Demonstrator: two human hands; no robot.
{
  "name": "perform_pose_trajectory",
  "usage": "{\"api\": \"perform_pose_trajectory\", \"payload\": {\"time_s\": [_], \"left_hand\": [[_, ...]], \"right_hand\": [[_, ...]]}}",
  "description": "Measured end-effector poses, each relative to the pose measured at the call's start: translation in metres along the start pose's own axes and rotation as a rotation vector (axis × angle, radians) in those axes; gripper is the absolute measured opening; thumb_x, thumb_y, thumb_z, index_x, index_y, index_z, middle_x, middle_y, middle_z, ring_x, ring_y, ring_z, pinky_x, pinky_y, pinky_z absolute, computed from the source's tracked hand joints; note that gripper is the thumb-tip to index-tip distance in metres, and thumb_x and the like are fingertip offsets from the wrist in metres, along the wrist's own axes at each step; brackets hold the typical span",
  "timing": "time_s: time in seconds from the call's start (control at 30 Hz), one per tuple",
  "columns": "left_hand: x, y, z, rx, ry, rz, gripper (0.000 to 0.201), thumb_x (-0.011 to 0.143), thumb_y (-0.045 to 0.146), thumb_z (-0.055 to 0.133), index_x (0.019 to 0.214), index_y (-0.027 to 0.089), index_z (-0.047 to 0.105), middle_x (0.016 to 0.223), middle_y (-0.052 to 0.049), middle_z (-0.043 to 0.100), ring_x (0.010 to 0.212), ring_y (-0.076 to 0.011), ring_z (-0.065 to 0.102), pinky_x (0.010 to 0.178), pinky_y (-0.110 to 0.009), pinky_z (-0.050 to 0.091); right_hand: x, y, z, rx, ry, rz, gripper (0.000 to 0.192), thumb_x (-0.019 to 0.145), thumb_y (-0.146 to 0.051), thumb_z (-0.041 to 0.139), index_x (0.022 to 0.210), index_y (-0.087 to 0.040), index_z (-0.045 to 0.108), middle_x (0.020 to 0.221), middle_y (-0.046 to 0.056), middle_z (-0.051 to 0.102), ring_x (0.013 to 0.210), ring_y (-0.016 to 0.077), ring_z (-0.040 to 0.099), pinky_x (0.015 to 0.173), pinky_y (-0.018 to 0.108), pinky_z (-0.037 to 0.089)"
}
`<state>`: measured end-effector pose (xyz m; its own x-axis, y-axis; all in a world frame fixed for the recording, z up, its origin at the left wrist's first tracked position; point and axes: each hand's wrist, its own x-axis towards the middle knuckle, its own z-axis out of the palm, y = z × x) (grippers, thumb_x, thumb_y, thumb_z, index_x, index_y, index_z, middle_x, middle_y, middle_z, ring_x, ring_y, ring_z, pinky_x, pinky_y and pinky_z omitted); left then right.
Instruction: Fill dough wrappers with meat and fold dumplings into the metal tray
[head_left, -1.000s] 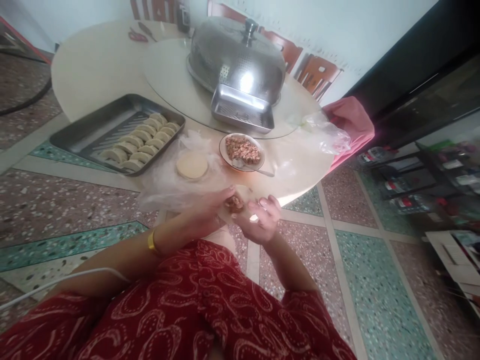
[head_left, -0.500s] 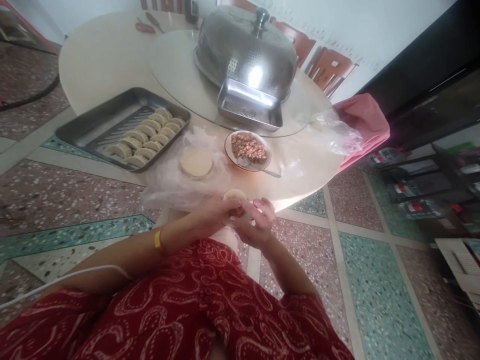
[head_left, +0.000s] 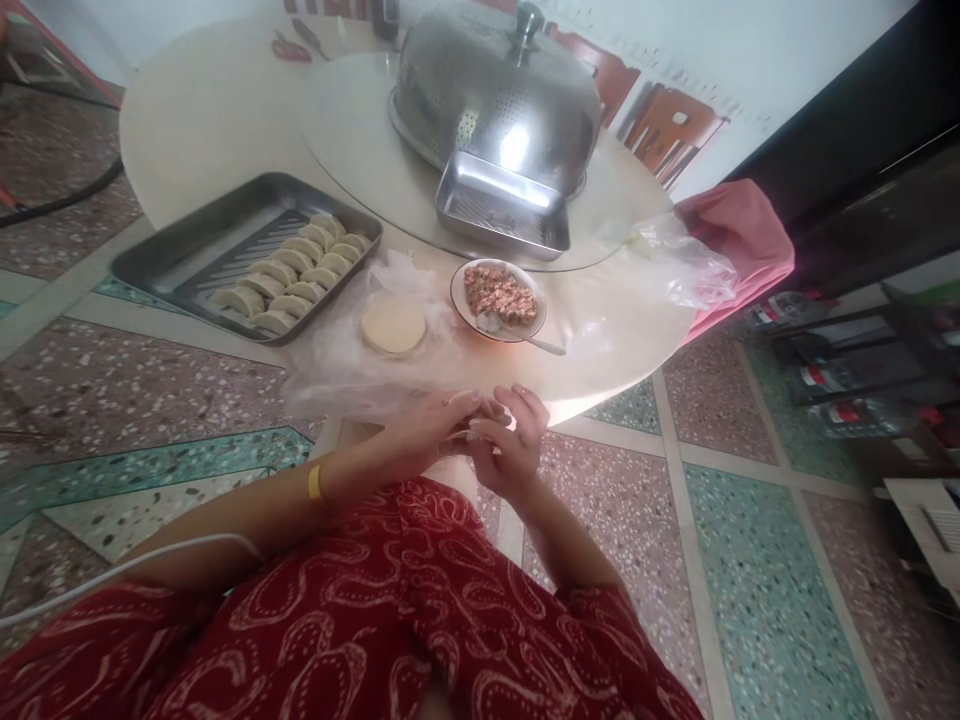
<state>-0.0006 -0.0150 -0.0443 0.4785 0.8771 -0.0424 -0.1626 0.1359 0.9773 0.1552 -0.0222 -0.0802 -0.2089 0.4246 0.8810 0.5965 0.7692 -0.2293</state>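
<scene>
Close to the table's front edge, my left hand and my right hand meet around a dumpling, whose pale wrapper is bent up around the filling. Both hands' fingers are closed on its edges and hide much of it. Just beyond them, a stack of round dumpling wrappers lies on a crumpled plastic bag. To its right stands a bowl of minced filling, with a spoon resting in it. Finished-looking dumplings lie in two rows in a dark metal tray at the left.
On the glass turntable stand a large domed metal lid and a small metal pan. A clear plastic bag and a pink cloth are at the right edge. Red scissors lie at the far left.
The wrapper, earlier standing up round and open above my fingers, is now folded over lower between my hands. My right fingers have lifted slightly and shifted along its edge.
</scene>
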Motion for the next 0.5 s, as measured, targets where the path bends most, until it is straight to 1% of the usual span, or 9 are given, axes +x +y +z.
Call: {"api": "perform_pose_trajectory", "payload": {"time_s": [0.03,0.13,0.2,0.27,0.4,0.5], "left_hand": [[0.000,-0.001,-0.001,-0.005,-0.001,-0.015,0.028,0.081,0.045,0.069,0.087,0.018,0.070,0.091,-0.007,0.069,0.086,-0.0183,0.063,0.074,-0.027,0.054],[-0.001,-0.003,0.000,-0.127,-0.010,-0.112,0.040,0.092,0.053,0.051,0.097,0.018,0.070,0.098,-0.009,0.071,0.091,-0.0196,0.067,0.079,-0.031,0.056],[-0.002,-0.003,0.001,-0.185,-0.032,-0.143,0.043,0.091,0.054,0.053,0.102,0.017,0.071,0.103,-0.010,0.072,0.093,-0.0200,0.068,0.083,-0.033,0.057],[-0.003,-0.002,0.000,-0.192,-0.070,-0.123,0.043,0.090,0.054,0.058,0.103,0.016,0.072,0.103,-0.010,0.072,0.094,-0.0199,0.068,0.086,-0.033,0.057],[-0.004,-0.001,-0.002,-0.162,-0.129,-0.065,0.046,0.093,0.054,0.055,0.104,0.013,0.073,0.099,-0.011,0.073,0.093,-0.0196,0.069,0.086,-0.032,0.057],[-0.004,-0.003,-0.003,-0.213,-0.143,-0.060,0.046,0.094,0.053,0.052,0.109,0.014,0.072,0.104,-0.011,0.073,0.094,-0.0194,0.069,0.087,-0.033,0.057]], "right_hand": [[0.001,-0.001,0.000,0.011,-0.002,0.030,0.013,0.083,-0.018,0.057,0.091,-0.027,0.060,0.124,0.006,0.058,0.118,0.0255,0.052,0.095,0.047,0.050],[0.006,-0.005,0.001,0.045,-0.002,0.107,0.012,0.084,-0.017,0.055,0.091,-0.027,0.057,0.125,0.007,0.058,0.115,0.0251,0.055,0.094,0.050,0.052],[0.009,-0.007,0.000,0.075,0.000,0.156,0.013,0.084,-0.016,0.055,0.092,-0.026,0.057,0.127,0.007,0.058,0.118,0.0253,0.055,0.095,0.051,0.052],[0.012,-0.009,0.000,0.100,-0.003,0.203,0.015,0.085,-0.015,0.055,0.094,-0.026,0.057,0.129,0.007,0.057,0.125,0.0265,0.052,0.097,0.052,0.051],[0.013,-0.011,-0.002,0.130,-0.035,0.273,0.017,0.086,-0.016,0.055,0.100,-0.026,0.057,0.136,0.009,0.053,0.134,0.0287,0.045,0.100,0.052,0.050],[0.012,-0.008,-0.003,0.133,-0.094,0.299,0.022,0.087,-0.020,0.055,0.108,-0.025,0.057,0.144,0.010,0.046,0.136,0.0299,0.042,0.101,0.052,0.049]]}}
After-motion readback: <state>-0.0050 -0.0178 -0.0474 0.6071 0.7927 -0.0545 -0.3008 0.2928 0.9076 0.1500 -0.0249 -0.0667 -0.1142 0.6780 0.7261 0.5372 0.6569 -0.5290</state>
